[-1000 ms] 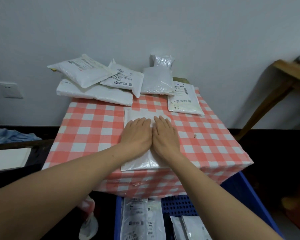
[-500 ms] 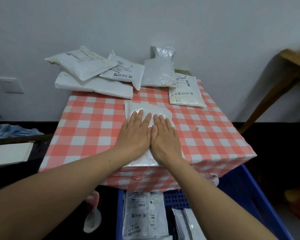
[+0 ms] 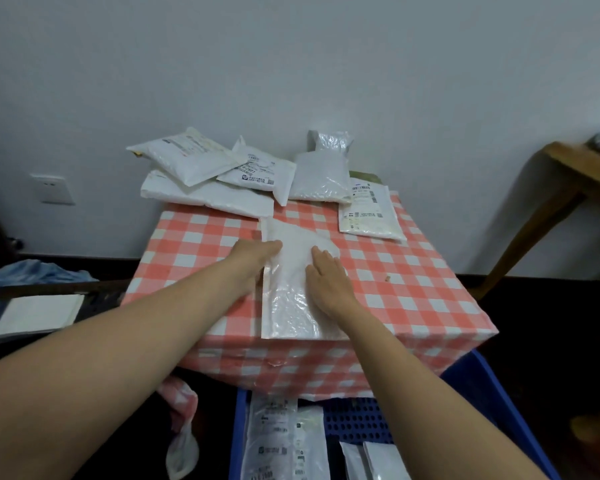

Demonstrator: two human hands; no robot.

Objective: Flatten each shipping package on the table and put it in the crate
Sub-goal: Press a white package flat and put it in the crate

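Observation:
A white bubble package lies lengthwise in the middle of the checked table, its near end at the front edge. My left hand is at the package's left edge, fingers over the top, and that edge looks slightly lifted. My right hand rests flat on the package's right half, fingers apart. Below the table's front stands the blue crate, with flat packages lying in it.
Several puffy white packages are piled along the table's back edge by the wall, and a labelled one lies at back right. A wooden table stands at right. Blue cloth lies at left.
Both hands were pressing side by side on the package's middle. They have moved apart: the left slid to the left edge, the right stays flat on the right half.

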